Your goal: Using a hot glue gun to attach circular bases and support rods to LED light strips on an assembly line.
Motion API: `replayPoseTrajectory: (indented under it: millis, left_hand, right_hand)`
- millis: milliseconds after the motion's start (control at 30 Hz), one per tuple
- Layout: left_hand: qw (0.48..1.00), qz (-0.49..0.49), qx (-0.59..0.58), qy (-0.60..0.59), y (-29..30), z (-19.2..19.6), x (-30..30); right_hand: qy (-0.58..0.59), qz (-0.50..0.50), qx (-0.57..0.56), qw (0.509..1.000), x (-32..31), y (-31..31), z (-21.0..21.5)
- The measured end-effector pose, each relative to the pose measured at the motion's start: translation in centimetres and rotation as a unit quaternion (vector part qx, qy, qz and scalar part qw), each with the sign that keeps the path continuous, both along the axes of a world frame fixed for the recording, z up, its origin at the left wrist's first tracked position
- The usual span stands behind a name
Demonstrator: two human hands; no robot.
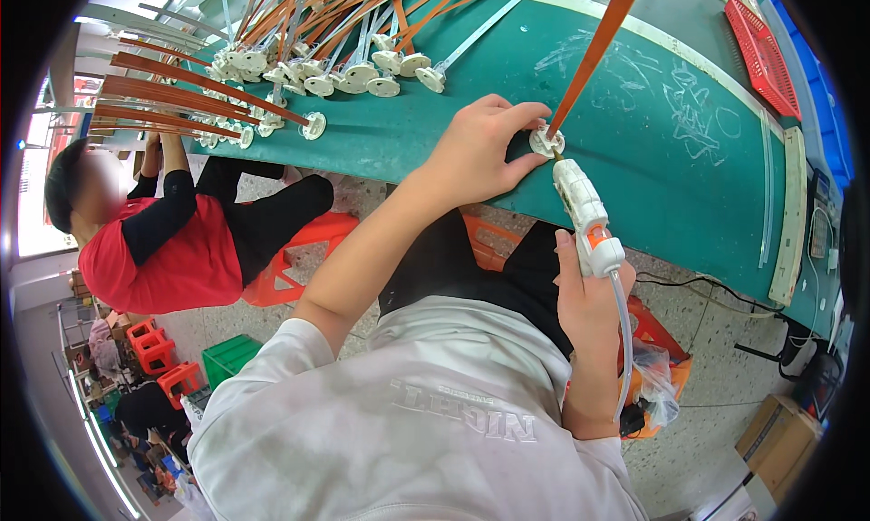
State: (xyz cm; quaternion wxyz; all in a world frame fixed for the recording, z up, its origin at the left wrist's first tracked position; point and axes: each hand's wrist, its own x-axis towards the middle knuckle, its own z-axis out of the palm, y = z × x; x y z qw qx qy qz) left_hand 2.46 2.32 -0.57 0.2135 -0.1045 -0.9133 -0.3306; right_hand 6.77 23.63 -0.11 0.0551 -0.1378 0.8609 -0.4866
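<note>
While my left hand (476, 154) pinches the small white round socket (546, 142) flat on the green counter (634, 131), fingers clamped on its rim, it seems light, stiff plastic; the orange strip (594, 54) leaves it toward 1 o'clock. My right hand (589, 299) grips the white driver (584, 215) from 6 o'clock. Finished pieces (362, 72) lie at 10 o'clock, well apart.

The left hand (476, 154) is pinning a round white plastic fitting (546, 142) at the green tabletop's (652, 159) near edge while the right hand (591, 299) is pressing a white powered screwdriver (584, 215) against it.
</note>
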Motion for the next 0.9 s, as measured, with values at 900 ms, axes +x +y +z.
replayPoseTrajectory:
  millis: [900]
  left_hand:
    - [0.997, 0.068, 0.023, 0.02, 0.2, -0.9, 0.7]
  right_hand:
    - [0.045, -0.077, 0.073, 0.993, -1.5, 3.0, 2.7]
